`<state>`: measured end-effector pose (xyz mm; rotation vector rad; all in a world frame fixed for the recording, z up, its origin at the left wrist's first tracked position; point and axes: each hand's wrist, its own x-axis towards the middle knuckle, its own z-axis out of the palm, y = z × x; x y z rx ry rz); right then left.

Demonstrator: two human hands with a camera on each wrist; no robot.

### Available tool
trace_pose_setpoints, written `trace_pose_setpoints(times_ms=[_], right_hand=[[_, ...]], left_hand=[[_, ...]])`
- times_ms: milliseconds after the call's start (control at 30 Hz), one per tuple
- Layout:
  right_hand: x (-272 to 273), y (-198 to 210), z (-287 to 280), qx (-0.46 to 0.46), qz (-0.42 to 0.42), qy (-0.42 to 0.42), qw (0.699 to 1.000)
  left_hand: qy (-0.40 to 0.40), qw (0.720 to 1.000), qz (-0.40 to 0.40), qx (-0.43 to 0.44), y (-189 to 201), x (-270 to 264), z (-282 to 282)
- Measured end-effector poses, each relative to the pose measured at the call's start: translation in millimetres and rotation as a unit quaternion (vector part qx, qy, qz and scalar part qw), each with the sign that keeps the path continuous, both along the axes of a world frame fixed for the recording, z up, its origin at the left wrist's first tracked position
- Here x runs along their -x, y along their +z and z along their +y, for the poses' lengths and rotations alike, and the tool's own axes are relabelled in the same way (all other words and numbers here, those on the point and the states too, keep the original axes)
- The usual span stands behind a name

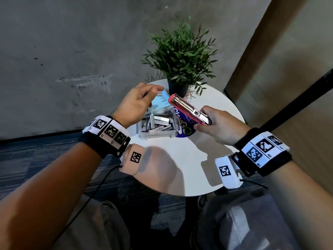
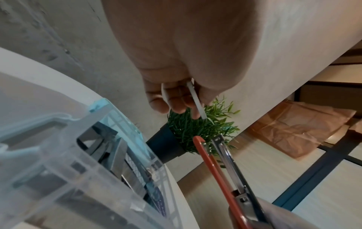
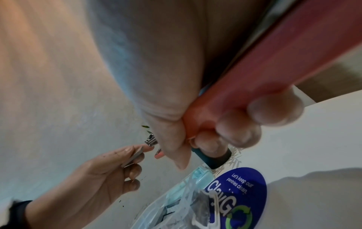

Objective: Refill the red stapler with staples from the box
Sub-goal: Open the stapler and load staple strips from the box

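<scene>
Pinched in the left hand's grip, a staple strip is held above the open box on the desk, while the opened stapler is clasped by the right hand. From the left wrist, the strip is seen between fingertips, just above the stapler's open end. From the right wrist, fingers are seen curled round the red body, with the box below.

Layout, head view: box on table, left of centre, staple strips inside; sticker just right of box, partly under it. Potted plant behind both. Stapler above sticker, right of staple strip.
</scene>
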<state>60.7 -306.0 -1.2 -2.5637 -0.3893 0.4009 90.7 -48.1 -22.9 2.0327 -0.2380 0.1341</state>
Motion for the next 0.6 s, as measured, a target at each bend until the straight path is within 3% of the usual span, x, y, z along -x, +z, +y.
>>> trace_pose_setpoints(times_ms=[100,400,600], right_hand=[[-1,-2,2,0.01,-0.004,0.004,1.0],[0,-6,6,0.016,-0.004,0.015,1.0],[-1,-5,7,0.01,0.003,0.013,1.0]], left_hand=[[-0.018,1.0,-0.014,-0.006,3,2,1],[-0.024,0.98,0.045,0.19,10,5,-1],[-0.034,0.977,0.061,0.202,13,10,-3]])
